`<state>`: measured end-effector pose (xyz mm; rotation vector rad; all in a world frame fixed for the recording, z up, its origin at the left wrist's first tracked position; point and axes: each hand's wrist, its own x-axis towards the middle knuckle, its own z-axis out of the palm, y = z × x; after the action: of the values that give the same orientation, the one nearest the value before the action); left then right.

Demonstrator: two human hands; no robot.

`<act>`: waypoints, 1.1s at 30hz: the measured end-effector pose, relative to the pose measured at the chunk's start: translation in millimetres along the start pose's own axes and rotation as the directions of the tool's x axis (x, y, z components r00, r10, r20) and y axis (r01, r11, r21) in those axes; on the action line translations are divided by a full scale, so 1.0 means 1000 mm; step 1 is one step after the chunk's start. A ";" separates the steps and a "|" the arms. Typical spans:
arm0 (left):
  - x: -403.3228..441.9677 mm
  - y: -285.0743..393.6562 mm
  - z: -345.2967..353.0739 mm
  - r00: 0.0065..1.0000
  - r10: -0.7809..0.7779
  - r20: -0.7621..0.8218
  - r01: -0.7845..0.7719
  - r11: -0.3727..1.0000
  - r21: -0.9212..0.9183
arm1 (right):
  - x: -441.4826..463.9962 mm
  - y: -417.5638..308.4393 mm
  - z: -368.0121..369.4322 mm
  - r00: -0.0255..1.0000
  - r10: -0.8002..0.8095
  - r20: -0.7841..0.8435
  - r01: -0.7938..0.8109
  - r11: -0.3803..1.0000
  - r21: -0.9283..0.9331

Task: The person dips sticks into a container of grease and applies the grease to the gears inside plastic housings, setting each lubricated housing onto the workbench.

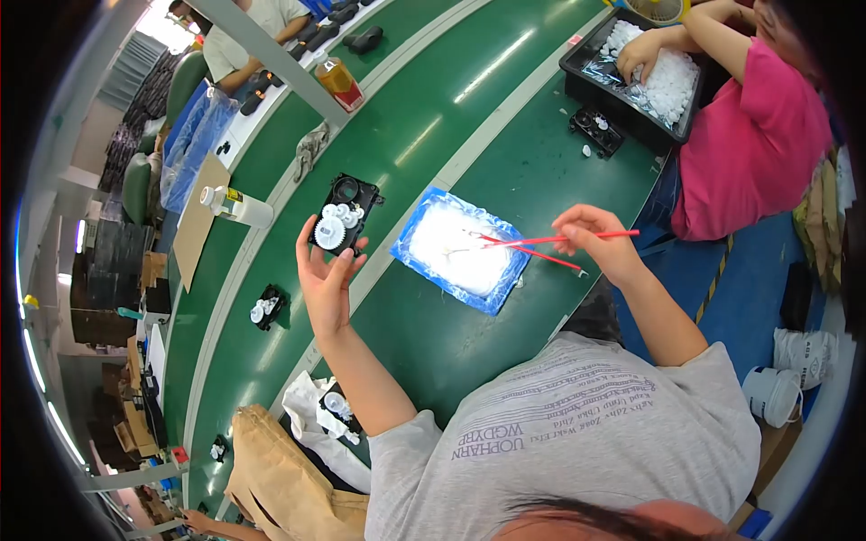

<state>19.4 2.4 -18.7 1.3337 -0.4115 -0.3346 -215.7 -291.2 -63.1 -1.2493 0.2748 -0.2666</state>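
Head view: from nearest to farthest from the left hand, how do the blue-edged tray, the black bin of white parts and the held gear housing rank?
From the left hand:
1. Gear housing: in its grip.
2. Blue-edged tray: to its right.
3. Black bin: far right, beside a co-worker.

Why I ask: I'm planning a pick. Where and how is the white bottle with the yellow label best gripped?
Grip the white bottle around its body, below the cap, probably coming in sideways from the wearer's side. It appears upright, and its rounded body gives opposing fingers more surface than the narrower cap; brown cardboard lies beyond.
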 end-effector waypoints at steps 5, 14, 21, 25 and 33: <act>-0.004 -0.006 -0.001 0.999 -0.039 0.005 0.039 0.999 0.019 | -0.009 -0.004 -0.003 0.991 -0.044 0.130 0.060 0.991 -0.120; -0.009 -0.001 0.008 0.998 0.004 -0.058 0.000 0.998 0.062 | -0.006 0.020 -0.007 0.979 -0.187 0.082 0.167 0.965 0.202; -0.009 -0.005 0.015 1.000 -0.029 -0.013 0.030 0.996 0.081 | -0.004 0.021 -0.012 0.998 -0.064 -0.018 0.067 0.941 0.331; -0.011 -0.008 0.026 0.997 -0.060 0.054 0.054 0.994 0.096 | -0.001 0.000 0.004 0.993 -0.121 -0.004 0.116 0.941 0.317; -0.019 -0.002 0.037 0.992 -0.057 0.110 0.047 0.995 0.094 | 0.015 -0.011 0.018 0.970 -0.242 0.016 0.242 0.970 0.012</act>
<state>-15.0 -21.1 -16.2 1.4202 -0.4921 -0.4406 -195.7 -283.8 -48.7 -1.2754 0.1046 -0.4659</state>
